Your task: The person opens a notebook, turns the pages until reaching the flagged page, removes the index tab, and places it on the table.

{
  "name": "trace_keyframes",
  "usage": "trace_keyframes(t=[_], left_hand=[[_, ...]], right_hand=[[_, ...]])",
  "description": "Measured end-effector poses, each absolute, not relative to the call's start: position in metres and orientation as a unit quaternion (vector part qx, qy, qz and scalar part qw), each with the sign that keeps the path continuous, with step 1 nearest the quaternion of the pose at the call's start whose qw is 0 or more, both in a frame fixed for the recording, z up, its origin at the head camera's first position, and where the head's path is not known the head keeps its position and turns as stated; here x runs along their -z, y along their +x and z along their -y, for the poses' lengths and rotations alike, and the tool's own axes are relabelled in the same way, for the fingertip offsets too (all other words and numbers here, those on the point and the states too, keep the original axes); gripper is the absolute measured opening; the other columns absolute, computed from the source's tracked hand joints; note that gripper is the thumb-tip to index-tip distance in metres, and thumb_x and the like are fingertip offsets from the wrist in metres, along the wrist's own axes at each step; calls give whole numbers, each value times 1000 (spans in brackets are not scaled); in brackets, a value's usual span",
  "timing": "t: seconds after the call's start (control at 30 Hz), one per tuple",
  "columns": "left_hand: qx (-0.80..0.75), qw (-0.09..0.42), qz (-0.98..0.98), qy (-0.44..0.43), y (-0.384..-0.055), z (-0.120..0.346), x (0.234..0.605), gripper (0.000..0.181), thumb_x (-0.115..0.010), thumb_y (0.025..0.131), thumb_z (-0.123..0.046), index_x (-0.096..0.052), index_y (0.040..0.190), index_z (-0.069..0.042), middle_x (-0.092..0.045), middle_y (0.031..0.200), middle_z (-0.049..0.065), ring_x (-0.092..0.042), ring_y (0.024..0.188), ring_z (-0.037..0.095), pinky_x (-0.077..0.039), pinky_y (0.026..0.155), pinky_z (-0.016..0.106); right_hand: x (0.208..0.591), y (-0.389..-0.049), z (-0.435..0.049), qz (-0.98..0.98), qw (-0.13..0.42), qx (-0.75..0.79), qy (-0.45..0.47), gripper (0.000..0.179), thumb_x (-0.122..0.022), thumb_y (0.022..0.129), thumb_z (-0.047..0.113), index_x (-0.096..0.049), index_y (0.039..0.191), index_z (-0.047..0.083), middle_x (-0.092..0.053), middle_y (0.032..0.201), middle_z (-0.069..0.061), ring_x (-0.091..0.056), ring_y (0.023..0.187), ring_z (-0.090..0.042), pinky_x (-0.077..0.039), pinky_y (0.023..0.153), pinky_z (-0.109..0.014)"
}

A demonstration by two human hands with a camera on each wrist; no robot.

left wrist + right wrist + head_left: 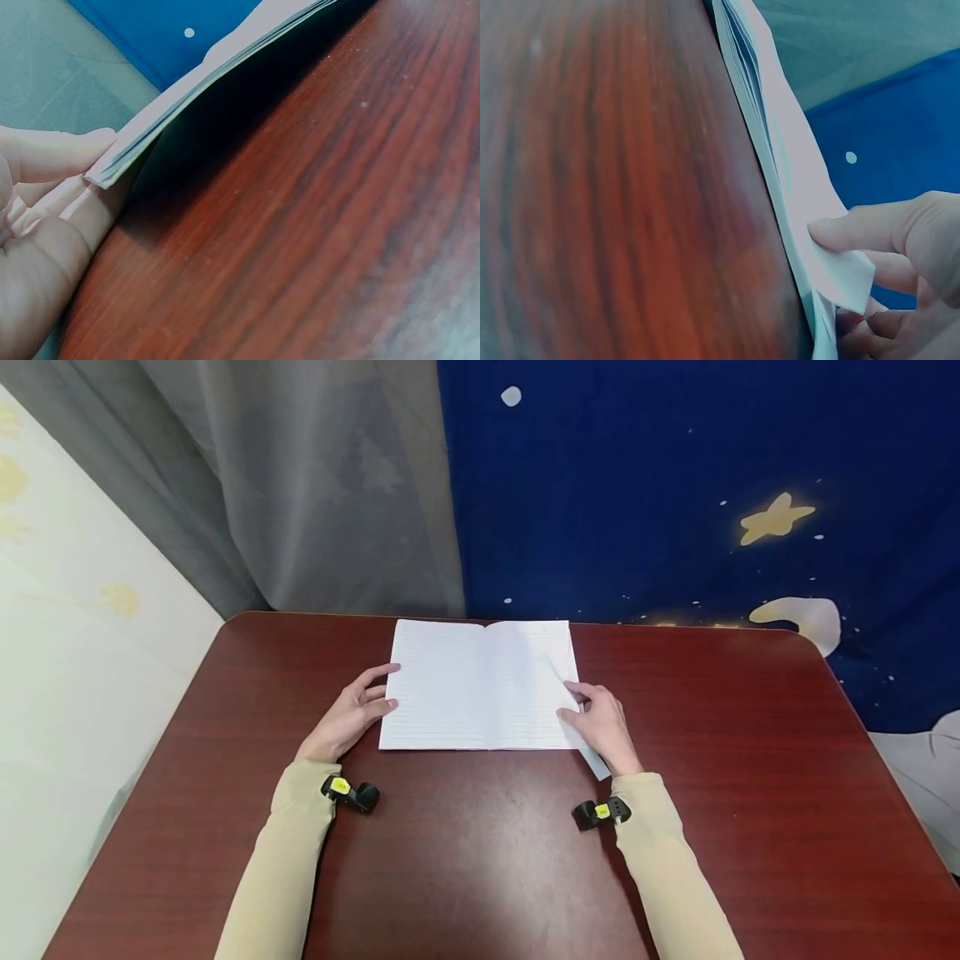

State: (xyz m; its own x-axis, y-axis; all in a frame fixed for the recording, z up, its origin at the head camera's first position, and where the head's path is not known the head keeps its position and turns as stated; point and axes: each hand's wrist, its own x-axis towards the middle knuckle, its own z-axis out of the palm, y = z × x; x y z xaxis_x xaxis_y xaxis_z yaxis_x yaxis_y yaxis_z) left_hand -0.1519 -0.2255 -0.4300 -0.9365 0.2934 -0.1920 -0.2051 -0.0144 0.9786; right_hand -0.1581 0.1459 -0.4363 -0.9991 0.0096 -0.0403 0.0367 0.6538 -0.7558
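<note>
An open notebook (442, 693) with lined white pages lies near the far edge of the table. At its left edge, my left hand (348, 714) holds the stack of pages, thumb on top and fingers beneath. In the left wrist view that notebook side (161, 112) is lifted off the wood. My right hand (600, 722) pinches a page (847, 277) at the notebook's right side, thumb on its upper face. That page is bent, and a pale corner (596, 764) sticks out past the notebook's lower edge. Some right fingers are hidden behind the paper.
The notebook lies on a reddish-brown wooden table (480, 852). Behind it hang a grey curtain (337, 485) and a dark blue cloth (637, 485) with stars. A small black camera is strapped to each wrist, over beige sleeves (281, 860).
</note>
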Motion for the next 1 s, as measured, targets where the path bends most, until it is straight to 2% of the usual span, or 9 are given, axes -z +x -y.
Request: trace_keyframes(t=[0.13,0.33,0.5,0.67,0.8,1.0], left_hand=[[-710,176,-681,36,-158,228,438,59,-52,97,4,-28,150,-7,-52,129,24,-62,99,21,-50,83,28],[-712,170,-681,37,-163,230,446,60,-53,97,2,-29,150,-11,-53,129,21,-62,99,21,-50,84,28],[-704,163,-690,40,-162,232,447,59,-55,97,-1,-31,149,-13,-53,129,21,-62,101,21,-50,85,28],[-700,162,-695,40,-159,234,450,58,-56,97,-2,-32,149,-13,-53,130,20,-60,104,21,-49,86,28],[-704,159,-691,40,-157,234,451,57,-55,97,0,-34,148,-13,-54,128,20,-61,103,21,-49,86,28],[-712,158,-683,46,-157,232,453,58,-54,96,2,-32,149,-11,-52,129,22,-62,100,20,-50,85,29]], right_hand=[[435,-161,-145,-893,1,449,25,41,-72,83,2,-64,124,0,-61,95,-16,-54,82,-27,-42,72,-34],[433,-163,-149,-837,-4,545,51,41,-67,87,0,-61,128,2,-61,102,-17,-57,86,-24,-46,73,-25],[441,-168,-155,-792,-23,609,29,40,-63,89,7,-60,129,6,-63,104,-16,-61,86,-21,-48,72,-23],[451,-173,-160,-771,-39,635,-14,37,-60,93,13,-59,130,12,-64,109,-15,-63,96,-22,-49,79,-25],[441,-171,-156,-749,-36,661,-18,36,-59,93,7,-59,130,8,-63,112,-17,-62,101,-24,-48,84,-27],[413,-161,-138,-745,-29,666,1,37,-56,93,-1,-58,129,2,-63,110,-18,-61,98,-20,-45,86,-25]])
